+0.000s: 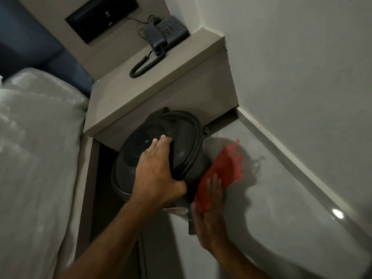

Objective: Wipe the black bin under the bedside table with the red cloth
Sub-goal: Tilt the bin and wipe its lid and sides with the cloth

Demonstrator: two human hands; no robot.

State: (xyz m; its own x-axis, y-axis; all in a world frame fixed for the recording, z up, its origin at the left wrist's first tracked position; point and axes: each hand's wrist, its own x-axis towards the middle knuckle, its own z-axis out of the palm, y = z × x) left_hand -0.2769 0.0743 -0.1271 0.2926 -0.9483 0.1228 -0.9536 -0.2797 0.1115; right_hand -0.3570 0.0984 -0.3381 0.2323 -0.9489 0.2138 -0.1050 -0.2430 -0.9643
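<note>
The black bin with its lid on stands tilted on the floor, partly out from under the grey bedside table. My left hand lies over the lid, fingers spread across the top and thumb hooked on the rim. To the bin's right, my right hand presses the red cloth against the bin's side with flat fingers. The cloth is blurred and its far end sticks up past the bin. The bin's lower part is hidden behind my hands.
A black telephone with a coiled cord sits on the bedside table. A bed with white bedding fills the left. A white wall and skirting close in on the right, above glossy grey floor.
</note>
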